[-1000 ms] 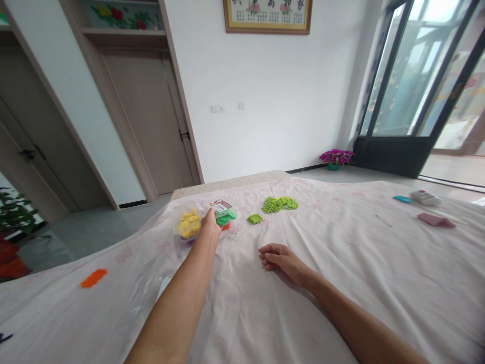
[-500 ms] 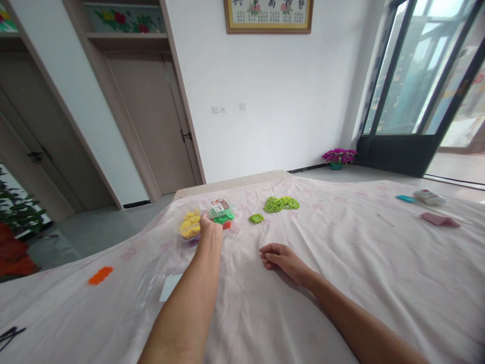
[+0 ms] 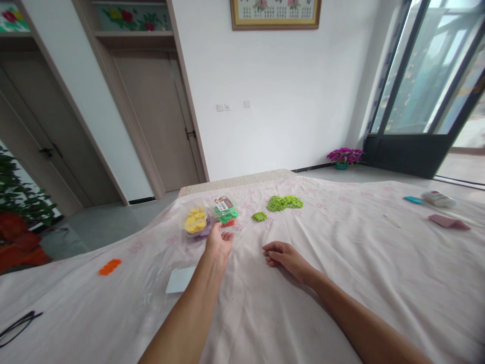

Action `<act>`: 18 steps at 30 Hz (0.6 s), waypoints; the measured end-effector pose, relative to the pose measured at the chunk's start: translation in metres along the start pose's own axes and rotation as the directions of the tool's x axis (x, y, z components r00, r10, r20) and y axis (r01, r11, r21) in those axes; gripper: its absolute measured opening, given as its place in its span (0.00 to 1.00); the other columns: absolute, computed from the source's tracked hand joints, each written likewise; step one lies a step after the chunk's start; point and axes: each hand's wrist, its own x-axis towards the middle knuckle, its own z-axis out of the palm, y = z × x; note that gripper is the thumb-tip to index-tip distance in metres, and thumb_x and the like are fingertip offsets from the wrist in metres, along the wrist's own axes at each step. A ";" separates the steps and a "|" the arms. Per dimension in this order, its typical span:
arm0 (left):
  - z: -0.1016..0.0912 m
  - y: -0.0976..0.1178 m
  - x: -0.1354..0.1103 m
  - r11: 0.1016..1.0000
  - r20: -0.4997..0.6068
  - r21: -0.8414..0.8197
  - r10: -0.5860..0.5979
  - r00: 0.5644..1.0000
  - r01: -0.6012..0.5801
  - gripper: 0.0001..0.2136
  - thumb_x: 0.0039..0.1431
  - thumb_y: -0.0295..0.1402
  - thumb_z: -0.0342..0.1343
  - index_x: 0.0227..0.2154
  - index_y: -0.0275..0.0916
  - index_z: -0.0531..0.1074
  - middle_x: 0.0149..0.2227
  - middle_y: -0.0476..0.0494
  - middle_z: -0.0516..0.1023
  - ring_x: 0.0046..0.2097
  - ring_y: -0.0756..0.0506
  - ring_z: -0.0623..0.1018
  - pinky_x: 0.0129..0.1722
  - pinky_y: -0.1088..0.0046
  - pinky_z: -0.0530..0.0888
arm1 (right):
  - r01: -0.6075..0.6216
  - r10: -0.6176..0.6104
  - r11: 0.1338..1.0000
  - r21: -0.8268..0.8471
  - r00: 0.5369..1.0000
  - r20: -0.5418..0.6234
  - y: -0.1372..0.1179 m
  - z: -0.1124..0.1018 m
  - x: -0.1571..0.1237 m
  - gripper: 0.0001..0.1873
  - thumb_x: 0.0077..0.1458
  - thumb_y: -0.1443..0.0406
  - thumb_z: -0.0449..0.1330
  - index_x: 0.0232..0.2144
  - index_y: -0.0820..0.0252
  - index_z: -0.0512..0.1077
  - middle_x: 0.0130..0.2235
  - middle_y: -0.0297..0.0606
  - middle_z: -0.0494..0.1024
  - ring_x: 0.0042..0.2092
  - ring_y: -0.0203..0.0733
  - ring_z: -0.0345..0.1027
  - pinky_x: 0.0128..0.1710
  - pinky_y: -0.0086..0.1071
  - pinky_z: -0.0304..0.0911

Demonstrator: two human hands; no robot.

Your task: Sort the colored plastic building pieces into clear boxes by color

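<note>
My left hand (image 3: 219,241) hovers just above the pink bedsheet (image 3: 341,283), fingers stretched forward and holding nothing. Its fingertips are a little short of a clear box of yellow pieces (image 3: 195,221) and a clear labelled box of green pieces (image 3: 225,209). A red piece (image 3: 228,223) lies at the green box's foot. My right hand (image 3: 282,255) rests on the sheet with its fingers curled under and nothing visible in them. A small green piece (image 3: 259,217) and a pile of green pieces (image 3: 284,202) lie farther back.
A white card under a clear bag (image 3: 181,279) lies beside my left forearm. An orange piece (image 3: 109,266) and black glasses (image 3: 18,327) are at the left. At the far right are a thin stick (image 3: 391,221), a teal item (image 3: 414,200), a white pack (image 3: 437,198) and a maroon item (image 3: 447,221).
My left hand has drawn back from the green box toward me and now hangs free of it. The boxes stay put; my right hand has not moved. The view shifted slightly left.
</note>
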 end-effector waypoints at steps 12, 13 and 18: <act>-0.086 0.086 -0.066 0.259 0.626 0.499 0.553 0.550 -0.827 0.19 0.31 0.24 0.71 0.31 0.45 0.79 0.47 0.41 0.79 0.62 0.34 0.68 0.65 0.60 0.59 | 0.020 -0.021 0.997 -0.075 1.000 -0.010 0.000 0.001 -0.001 0.17 0.44 0.59 0.68 0.36 0.62 0.76 0.33 0.36 0.77 0.32 0.35 0.69 0.36 0.31 0.65; -0.096 0.097 -0.059 0.182 0.570 0.560 0.623 0.536 -0.808 0.21 0.29 0.24 0.71 0.32 0.45 0.78 0.49 0.41 0.79 0.64 0.33 0.65 0.66 0.59 0.57 | 0.022 -0.023 0.997 -0.080 1.000 -0.011 0.000 0.001 -0.001 0.16 0.45 0.59 0.68 0.36 0.62 0.76 0.33 0.36 0.77 0.31 0.35 0.69 0.36 0.31 0.65; -0.144 0.119 -0.012 0.146 0.371 0.802 0.637 0.675 -0.579 0.22 0.25 0.25 0.70 0.31 0.44 0.77 0.45 0.40 0.80 0.58 0.30 0.73 0.60 0.57 0.65 | 0.028 -0.031 0.995 -0.095 0.999 -0.021 -0.001 0.004 -0.001 0.15 0.44 0.60 0.68 0.35 0.61 0.76 0.32 0.35 0.77 0.32 0.35 0.69 0.36 0.32 0.65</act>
